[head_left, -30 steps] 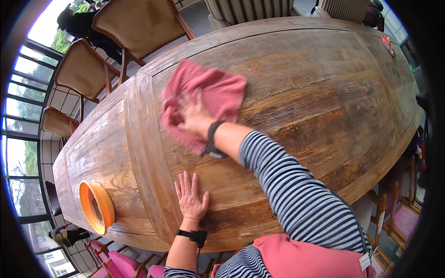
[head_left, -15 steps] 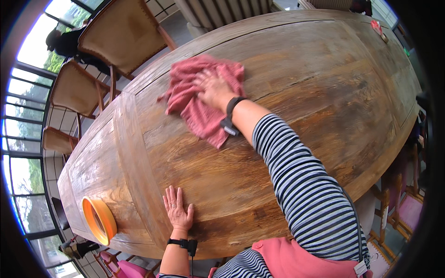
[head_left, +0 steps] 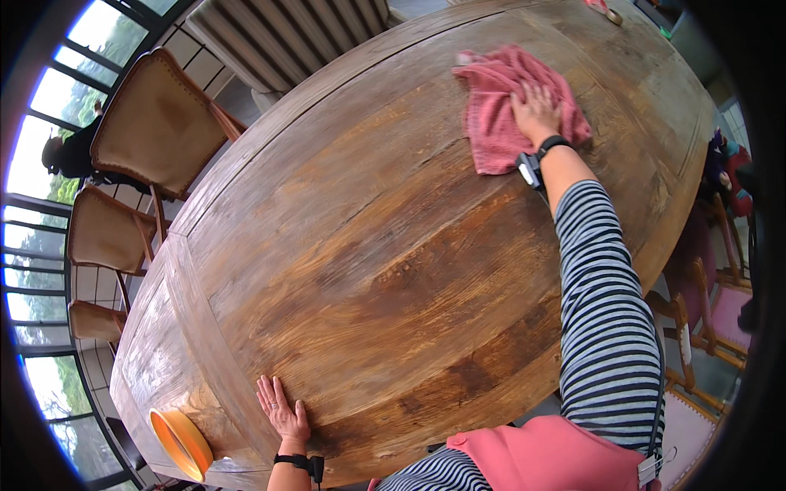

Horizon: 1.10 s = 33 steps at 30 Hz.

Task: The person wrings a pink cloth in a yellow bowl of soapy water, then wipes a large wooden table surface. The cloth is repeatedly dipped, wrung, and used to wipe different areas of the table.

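A crumpled pink cloth (head_left: 495, 123) lies spread on the far right part of the wooden table (head_left: 368, 245). On top of it my right hand (head_left: 538, 113) presses flat, fingers stretched and spread, with the arm reaching far across the tabletop. My left hand (head_left: 284, 415) rests palm down on bare wood by the near edge, its fingers apart and nothing in it. To the left of that hand stands an orange basin (head_left: 182, 444), its inside mostly hidden by the steep angle.
Tan-backed chairs (head_left: 160, 123) line the far left side, and a striped armchair (head_left: 282, 41) stands beyond the far edge. Pink-seated wooden chairs (head_left: 729, 315) are at the right. A person in dark clothes (head_left: 74, 155) is near the windows. A small red item (head_left: 602, 8) lies at the table's far end.
My right hand has slid the cloth to the right and a little farther away across the wood. The left hand stays flat on the table. The whole view has shifted.
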{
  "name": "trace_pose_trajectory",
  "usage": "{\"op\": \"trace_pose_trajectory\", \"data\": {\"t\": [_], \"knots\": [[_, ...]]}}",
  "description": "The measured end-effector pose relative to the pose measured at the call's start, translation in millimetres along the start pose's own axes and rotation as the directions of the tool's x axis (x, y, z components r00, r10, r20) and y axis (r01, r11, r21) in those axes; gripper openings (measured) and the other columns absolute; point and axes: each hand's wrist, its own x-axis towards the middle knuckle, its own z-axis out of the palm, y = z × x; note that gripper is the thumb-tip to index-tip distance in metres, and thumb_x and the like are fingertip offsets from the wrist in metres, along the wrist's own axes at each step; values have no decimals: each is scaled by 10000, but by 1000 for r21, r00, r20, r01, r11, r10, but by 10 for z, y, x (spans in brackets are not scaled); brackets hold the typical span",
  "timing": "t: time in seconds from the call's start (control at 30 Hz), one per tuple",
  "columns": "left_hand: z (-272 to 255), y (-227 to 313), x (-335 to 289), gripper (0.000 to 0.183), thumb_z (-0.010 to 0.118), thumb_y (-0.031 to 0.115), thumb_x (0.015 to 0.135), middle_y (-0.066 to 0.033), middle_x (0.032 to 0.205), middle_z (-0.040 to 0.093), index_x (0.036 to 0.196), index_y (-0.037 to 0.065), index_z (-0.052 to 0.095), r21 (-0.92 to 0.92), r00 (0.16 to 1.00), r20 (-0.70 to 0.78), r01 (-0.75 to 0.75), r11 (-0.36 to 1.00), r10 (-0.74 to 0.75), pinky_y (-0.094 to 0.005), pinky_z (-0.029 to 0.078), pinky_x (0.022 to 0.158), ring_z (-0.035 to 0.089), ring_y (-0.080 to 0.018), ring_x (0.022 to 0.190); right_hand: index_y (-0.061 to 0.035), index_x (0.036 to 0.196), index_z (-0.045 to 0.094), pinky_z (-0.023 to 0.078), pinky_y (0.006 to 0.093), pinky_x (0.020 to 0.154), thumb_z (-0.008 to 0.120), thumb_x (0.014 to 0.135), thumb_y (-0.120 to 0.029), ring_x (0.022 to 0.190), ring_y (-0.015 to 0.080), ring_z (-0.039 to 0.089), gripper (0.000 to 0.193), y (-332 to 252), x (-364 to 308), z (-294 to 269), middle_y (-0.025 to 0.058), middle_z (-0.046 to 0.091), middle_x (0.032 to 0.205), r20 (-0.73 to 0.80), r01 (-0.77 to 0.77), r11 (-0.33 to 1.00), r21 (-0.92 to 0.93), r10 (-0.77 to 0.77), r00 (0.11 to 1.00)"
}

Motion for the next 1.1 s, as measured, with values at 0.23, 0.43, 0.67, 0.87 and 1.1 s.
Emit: {"op": "trace_pose_trajectory", "data": {"t": [0.23,0.43,0.67,0.87,1.1], "knots": [[-6,53,25,780,484,412,972,-217,1723,205,1637,56,289,38,1000,-19,1,999,0,-526,66,1302,136,-387,1610,-216,1630,376,135,752,1208,370,1033,-617,1588,341,217,719,715,-452,-361,41,315,1710,81,-378,920,-109,387,918],[-6,41,26,807,521,423,947,-241,1715,207,1630,54,301,10,1000,-14,6,1000,-6,-546,73,1298,138,-410,1605,-228,1684,186,90,829,1160,287,1050,-641,1614,314,119,763,-796,-777,-446,5,144,1761,172,-4,999,-48,12,985],[4,7,14,801,535,386,948,-228,1723,193,1637,57,290,23,1000,-12,4,1000,-4,-534,77,1301,136,-392,1610,-194,1679,233,25,736,1234,384,1005,-662,1617,345,114,834,-2551,-1933,-533,74,184,1754,23,629,737,249,-654,756],[20,2,15,803,530,382,945,-226,1725,191,1638,58,288,4,1000,-27,-6,1000,6,-524,71,1302,130,-384,1613,-187,1673,244,10,703,1253,513,937,-717,1608,339,162,946,-2907,-3435,-956,94,298,1712,32,811,279,515,-951,307],[44,-31,3,787,499,390,962,-210,1731,186,1643,61,281,25,1000,-25,-8,1000,8,-519,74,1303,131,-369,1615,-218,1538,537,77,536,1313,630,947,-504,1612,222,187,662,-2180,-3736,-1045,41,368,1690,-4,737,48,674,-998,68]]}}
